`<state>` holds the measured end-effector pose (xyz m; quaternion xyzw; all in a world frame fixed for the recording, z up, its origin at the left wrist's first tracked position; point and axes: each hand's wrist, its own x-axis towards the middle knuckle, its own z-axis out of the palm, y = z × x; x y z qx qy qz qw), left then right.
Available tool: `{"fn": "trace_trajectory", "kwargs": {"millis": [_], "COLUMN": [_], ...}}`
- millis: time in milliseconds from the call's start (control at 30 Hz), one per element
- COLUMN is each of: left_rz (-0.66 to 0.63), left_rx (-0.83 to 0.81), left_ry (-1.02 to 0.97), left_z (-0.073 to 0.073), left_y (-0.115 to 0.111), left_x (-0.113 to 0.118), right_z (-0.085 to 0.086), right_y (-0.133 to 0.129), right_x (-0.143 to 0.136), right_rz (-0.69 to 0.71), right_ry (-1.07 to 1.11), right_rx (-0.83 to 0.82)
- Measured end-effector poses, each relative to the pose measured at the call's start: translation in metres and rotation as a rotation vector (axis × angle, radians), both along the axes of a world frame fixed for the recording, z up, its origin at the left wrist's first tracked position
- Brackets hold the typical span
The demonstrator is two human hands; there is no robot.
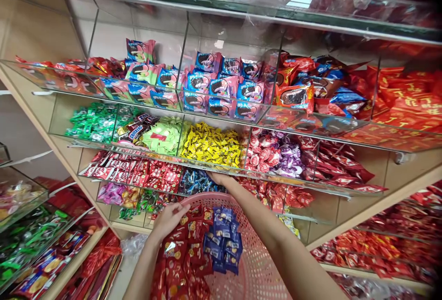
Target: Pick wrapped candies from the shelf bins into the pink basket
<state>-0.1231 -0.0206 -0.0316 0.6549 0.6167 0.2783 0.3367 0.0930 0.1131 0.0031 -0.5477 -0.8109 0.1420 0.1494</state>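
My left hand grips the rim of a pink perforated plastic basket, fingers curled over its far left edge. In the basket lie red candy packets on the left and a cluster of blue packets beside them. My right arm stretches over the basket, and my right hand reaches under a glass shelf edge into a compartment of dark blue wrapped candies. The shelf and the candies hide its fingers, so I cannot tell whether it holds anything.
Above are yellow candies, green candies and pink-blue cookie packs behind clear dividers. A glass shelf edge runs just over my right hand. More sweets racks stand at lower left and lower right.
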Motion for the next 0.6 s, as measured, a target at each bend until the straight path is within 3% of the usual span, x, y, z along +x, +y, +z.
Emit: {"fn": "trace_trajectory", "kwargs": {"millis": [133, 300, 600], "left_rz": [-0.008, 0.000, 0.007], "left_rx": [-0.003, -0.013, 0.021], "left_ry": [-0.012, -0.034, -0.048], "left_z": [-0.003, -0.008, -0.007], "left_y": [0.001, 0.003, 0.002], "left_x": [-0.001, -0.003, -0.001], "right_z": [0.002, 0.003, 0.004], "right_y": [-0.015, -0.027, 0.005], "right_x": [0.004, 0.012, -0.023], "right_rz": [0.046, -0.018, 0.083], "right_ry": [-0.116, -0.151, -0.101], "right_rx": [0.061, 0.107, 0.128]}}
